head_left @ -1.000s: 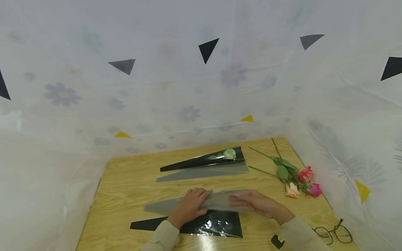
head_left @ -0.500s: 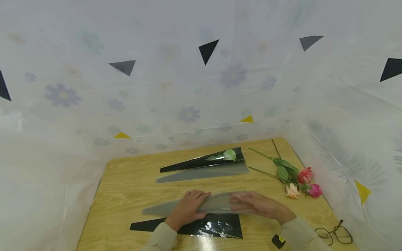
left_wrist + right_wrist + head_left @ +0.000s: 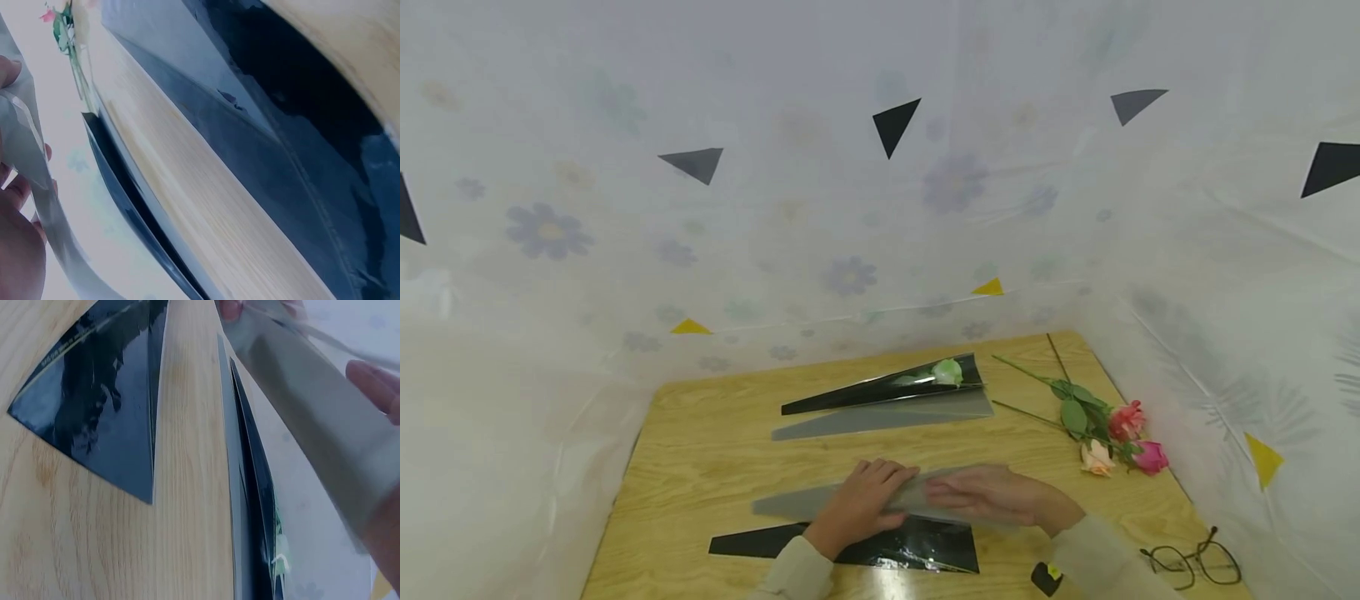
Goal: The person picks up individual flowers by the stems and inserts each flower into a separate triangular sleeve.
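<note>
Over the near half of the table [image 3: 692, 454], the left hand [image 3: 865, 504] pinches a grey sleeve [image 3: 801, 500] around mid-length, thumb and fingers on opposite faces. And the right hand [image 3: 1000, 497] is at the wide right end, fingers nearly straight, seemingly inside the film, though its sheen makes that hard to call! A black sleeve [image 3: 752, 542] lies just nearer; roses [image 3: 1127, 422] rest far right.
</note>
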